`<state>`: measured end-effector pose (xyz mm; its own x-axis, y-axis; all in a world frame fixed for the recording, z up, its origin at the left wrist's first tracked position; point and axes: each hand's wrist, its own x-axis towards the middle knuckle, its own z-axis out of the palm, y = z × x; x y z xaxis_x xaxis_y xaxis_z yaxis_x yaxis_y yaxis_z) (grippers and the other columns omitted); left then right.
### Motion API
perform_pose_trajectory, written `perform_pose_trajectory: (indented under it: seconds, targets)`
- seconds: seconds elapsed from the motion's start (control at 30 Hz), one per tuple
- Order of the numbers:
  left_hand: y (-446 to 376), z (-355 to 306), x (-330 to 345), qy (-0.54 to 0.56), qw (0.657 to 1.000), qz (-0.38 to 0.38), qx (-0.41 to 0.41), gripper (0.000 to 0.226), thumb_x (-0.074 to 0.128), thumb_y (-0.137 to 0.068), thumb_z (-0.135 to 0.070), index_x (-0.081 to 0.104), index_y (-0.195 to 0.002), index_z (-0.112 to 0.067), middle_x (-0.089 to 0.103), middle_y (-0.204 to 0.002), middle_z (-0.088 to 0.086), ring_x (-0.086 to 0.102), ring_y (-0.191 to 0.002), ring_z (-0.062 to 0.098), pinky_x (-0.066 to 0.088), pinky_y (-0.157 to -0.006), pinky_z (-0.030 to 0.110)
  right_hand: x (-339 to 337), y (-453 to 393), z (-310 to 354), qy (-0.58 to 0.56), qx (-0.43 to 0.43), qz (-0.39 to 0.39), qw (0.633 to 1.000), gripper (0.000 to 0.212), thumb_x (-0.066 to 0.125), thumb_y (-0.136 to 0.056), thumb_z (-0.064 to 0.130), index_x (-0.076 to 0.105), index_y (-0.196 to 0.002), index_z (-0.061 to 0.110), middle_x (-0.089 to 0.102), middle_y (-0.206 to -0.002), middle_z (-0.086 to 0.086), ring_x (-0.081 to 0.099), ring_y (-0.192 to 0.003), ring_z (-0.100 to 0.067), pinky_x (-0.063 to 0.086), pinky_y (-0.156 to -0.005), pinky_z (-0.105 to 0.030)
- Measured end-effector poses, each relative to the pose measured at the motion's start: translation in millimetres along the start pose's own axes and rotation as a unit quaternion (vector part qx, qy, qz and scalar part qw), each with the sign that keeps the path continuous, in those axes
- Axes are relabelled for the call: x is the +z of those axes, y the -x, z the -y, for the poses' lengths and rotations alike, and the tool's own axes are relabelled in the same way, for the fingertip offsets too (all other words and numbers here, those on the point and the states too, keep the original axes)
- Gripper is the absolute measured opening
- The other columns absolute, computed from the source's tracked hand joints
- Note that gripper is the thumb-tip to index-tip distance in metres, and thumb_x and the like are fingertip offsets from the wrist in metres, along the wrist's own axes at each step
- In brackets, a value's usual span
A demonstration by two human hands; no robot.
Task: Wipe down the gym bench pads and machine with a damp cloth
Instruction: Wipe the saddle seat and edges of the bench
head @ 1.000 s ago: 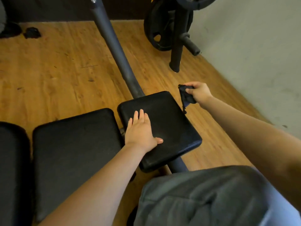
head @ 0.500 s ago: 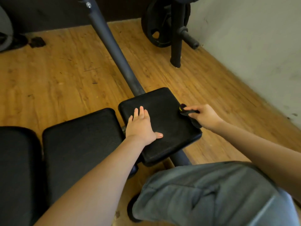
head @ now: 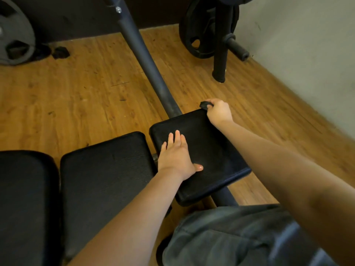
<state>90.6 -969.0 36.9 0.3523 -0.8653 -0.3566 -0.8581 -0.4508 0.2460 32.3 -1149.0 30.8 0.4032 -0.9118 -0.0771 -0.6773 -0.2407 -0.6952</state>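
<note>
Cloth, small and dark, sits bunched in the right hand at the far corner of the small end pad. Right fingers are curled tight around it, only a wad pokes out past the knuckles. Left hand lies flat on the same pad, fingers straight and spread a little, thumb out to the side, holding nothing, just pressing down near the pad's left edge. The middle pad is just beside it on the left, another pad further left, both untouched by either hand. A metal bar runs away from the end pad across the wood floor. A weight plate on a rack stands near the wall.

Risks, as a guess: the cloth is at the very corner, so one more push could slide it off the edge and the hand drops toward the floor. With so little cloth exposed, knuckles may rub the pad instead of fabric, leaving streaks. The left palm covers a patch that would get skipped unless it shifts.
</note>
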Motion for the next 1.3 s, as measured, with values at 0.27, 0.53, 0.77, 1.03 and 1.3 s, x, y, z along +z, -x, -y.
perform_pose_trajectory:
  seconds: [0.27, 0.53, 0.77, 1.03, 1.3]
  targets:
    - [0.1, -0.9, -1.1, 0.005, 1.0, 0.011, 0.001, 0.107, 0.062, -0.082, -0.056, -0.004, -0.151, -0.007, -0.013, -0.159, 0.008, -0.01, -0.146, 0.025, 0.002, -0.118, 0.041, -39.1, 45.5, -33.5, 0.118, 0.023, 0.063, 0.991, 0.026, 0.044, -0.099, 0.019, 0.058, -0.112, 0.002, 0.062, -0.099, -0.014, 0.059, -0.09, -0.027, 0.04, -0.071, -0.028]
    - [1.6, -1.9, -3.1, 0.004, 1.0, 0.011, -0.006, 0.106, 0.062, -0.083, -0.055, -0.004, -0.151, -0.008, -0.011, -0.159, 0.008, -0.008, -0.146, 0.025, 0.005, -0.119, 0.041, -63.3, 97.5, -55.6, 0.165, 0.046, 0.099, 0.98, 0.02, 0.045, -0.096, 0.014, 0.061, -0.106, 0.006, 0.064, -0.098, -0.013, 0.059, -0.088, -0.027, 0.044, -0.07, -0.031]
    - [0.5, -1.3, -1.5, 0.006, 1.0, 0.005, -0.009, 0.106, 0.062, -0.083, -0.055, -0.004, -0.151, -0.008, -0.012, -0.159, 0.008, -0.009, -0.146, 0.025, 0.004, -0.119, 0.041, -41.8, 71.3, -42.7, 0.059, 0.056, 0.009, 0.997, 0.019, 0.046, -0.096, 0.011, 0.065, -0.095, 0.006, 0.064, -0.088, -0.011, 0.057, -0.075, -0.02, 0.04, -0.062, -0.026]
    - [-2.4, -1.3, -0.5, 0.006, 1.0, 0.01, -0.012, 0.107, 0.064, -0.082, -0.055, -0.005, -0.151, -0.009, -0.013, -0.159, 0.006, -0.011, -0.146, 0.024, 0.002, -0.119, 0.041, -6.8, -8.6, -2.7, 0.017, 0.049, -0.006, 0.999, 0.025, 0.043, -0.098, 0.013, 0.062, -0.113, 0.005, 0.06, -0.1, -0.012, 0.059, -0.089, -0.027, 0.038, -0.071, -0.027]
    - [-1.8, -1.6, -1.4, 0.011, 1.0, 0.017, -0.015, 0.107, 0.064, -0.082, -0.054, -0.004, -0.151, -0.009, -0.013, -0.159, 0.006, -0.01, -0.146, 0.024, 0.003, -0.119, 0.041, -36.3, 50.0, -39.5, 0.067, 0.059, 0.025, 0.996, 0.023, 0.048, -0.096, 0.015, 0.064, -0.101, -0.001, 0.064, -0.102, -0.02, 0.059, -0.101, -0.035, 0.04, -0.075, -0.03]
